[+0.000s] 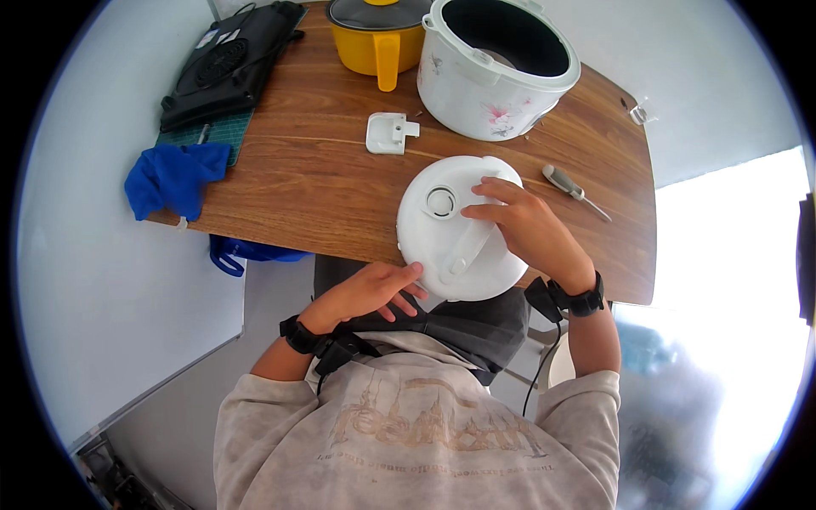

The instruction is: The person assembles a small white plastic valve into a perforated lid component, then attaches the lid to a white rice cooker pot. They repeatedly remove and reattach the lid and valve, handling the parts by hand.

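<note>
One white lid (435, 246) juts over the near edge of the table (306, 195), right hand (534, 228) spread loosely across its top, left hand (364, 297) slack-fingered with thumb at its side, neither visibly clamped, seemingly a steadying step, the next move calling for firmer support!

Widest free run: bench (297, 183) left of white lid (435, 246), between blue cloth (174, 180) and small white bracket (385, 136). Far side blocked by yellow pot (355, 49) and white cooker body (463, 89); slim gap between cooker body and lid. Right grip (527, 223) covers lid's right side. Screwdriver (576, 193) obstructs beyond; bare wood right of it.
</note>
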`<state>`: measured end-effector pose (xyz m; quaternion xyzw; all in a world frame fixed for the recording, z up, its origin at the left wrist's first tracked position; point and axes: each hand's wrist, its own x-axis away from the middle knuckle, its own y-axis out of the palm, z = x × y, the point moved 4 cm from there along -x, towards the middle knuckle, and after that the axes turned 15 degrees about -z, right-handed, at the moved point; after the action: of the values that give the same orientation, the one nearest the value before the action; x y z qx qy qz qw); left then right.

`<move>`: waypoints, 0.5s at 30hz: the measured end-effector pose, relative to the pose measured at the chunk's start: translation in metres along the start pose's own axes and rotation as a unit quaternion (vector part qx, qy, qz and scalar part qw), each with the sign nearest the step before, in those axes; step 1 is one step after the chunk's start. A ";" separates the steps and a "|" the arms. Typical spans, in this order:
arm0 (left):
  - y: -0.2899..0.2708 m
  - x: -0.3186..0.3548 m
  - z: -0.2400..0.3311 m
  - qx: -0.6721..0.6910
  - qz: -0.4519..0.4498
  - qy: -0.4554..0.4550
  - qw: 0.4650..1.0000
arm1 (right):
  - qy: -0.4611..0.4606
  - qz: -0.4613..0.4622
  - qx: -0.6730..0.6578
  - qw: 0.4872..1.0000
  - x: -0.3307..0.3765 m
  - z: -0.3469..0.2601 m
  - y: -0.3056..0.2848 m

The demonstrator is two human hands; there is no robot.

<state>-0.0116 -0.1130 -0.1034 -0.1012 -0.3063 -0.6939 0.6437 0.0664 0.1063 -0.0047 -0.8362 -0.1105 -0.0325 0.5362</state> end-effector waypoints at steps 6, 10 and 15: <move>0.002 -0.001 -0.001 0.015 -0.004 0.006 1.000 | -0.016 0.011 0.001 1.000 0.004 -0.002 0.000; 0.004 -0.001 -0.001 0.058 -0.015 0.025 0.998 | -0.009 0.014 0.012 1.000 0.007 0.000 0.000; 0.005 0.000 0.000 0.079 -0.020 0.037 0.996 | -0.016 0.030 0.013 0.999 0.009 0.002 0.000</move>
<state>-0.0073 -0.1131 -0.1017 -0.0181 -0.3377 -0.6840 0.6463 0.0755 0.1099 -0.0040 -0.8323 -0.0946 -0.0015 0.5462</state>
